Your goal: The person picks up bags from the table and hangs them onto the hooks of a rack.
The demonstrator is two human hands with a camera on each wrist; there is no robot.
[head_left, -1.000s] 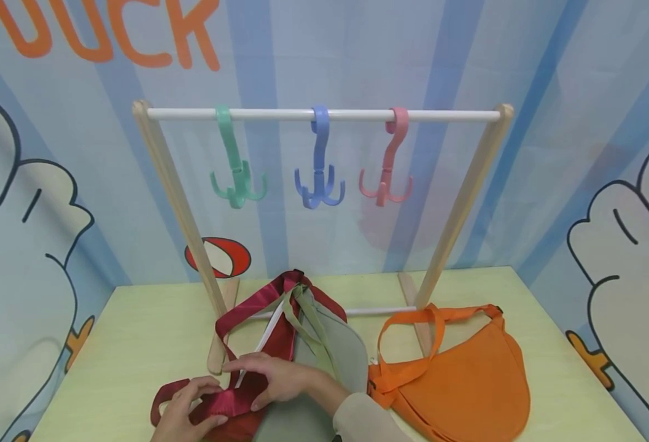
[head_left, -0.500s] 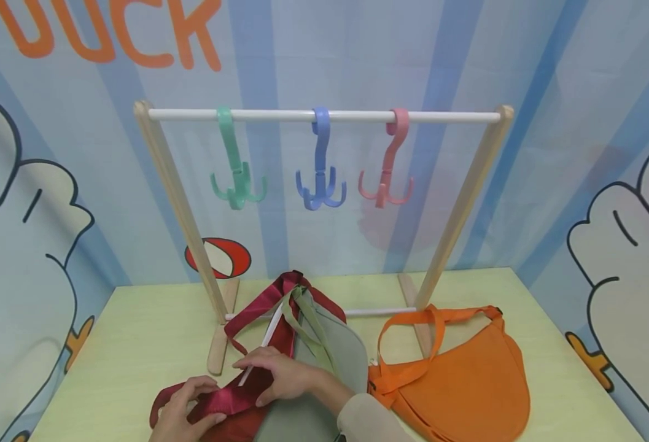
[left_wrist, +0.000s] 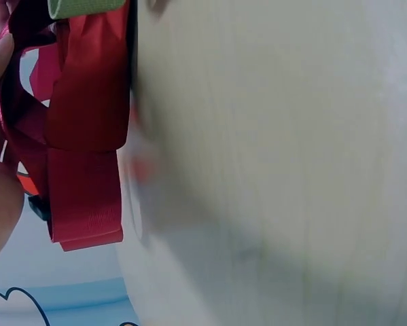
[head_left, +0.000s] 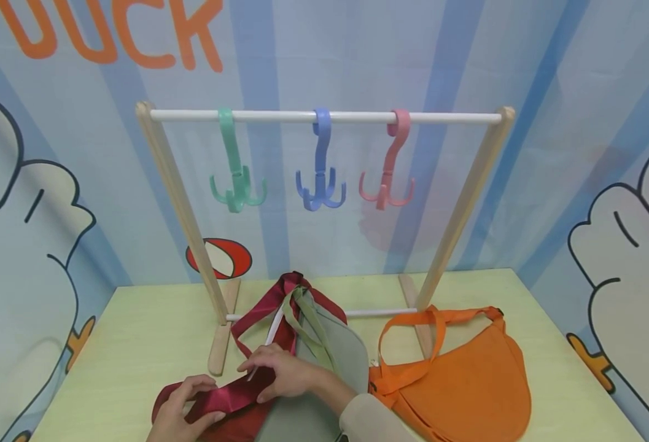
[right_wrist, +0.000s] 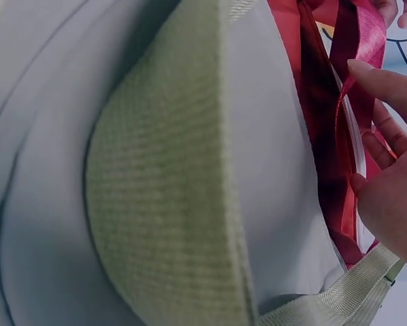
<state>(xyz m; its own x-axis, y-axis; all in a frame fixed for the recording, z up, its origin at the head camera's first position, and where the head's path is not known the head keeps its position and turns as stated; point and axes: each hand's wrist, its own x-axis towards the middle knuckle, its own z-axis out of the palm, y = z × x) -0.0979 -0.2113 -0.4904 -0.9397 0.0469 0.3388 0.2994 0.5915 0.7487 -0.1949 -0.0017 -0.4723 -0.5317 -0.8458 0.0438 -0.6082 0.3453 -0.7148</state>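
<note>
Head view, lower centre: our left hand [head_left: 183,412] and right hand [head_left: 280,372] both grip the red bag's strap [head_left: 230,398]. We think it may snag the grey-green bag [head_left: 332,362] lying over it.

A rack [head_left: 324,115] stands at the back of the table [head_left: 136,337], three hooks [head_left: 320,161] hanging from its rail. Before it lie three bags: two overlapping at left [head_left: 324,350], apparently one atop the other, a third [head_left: 468,380] just right.
</note>
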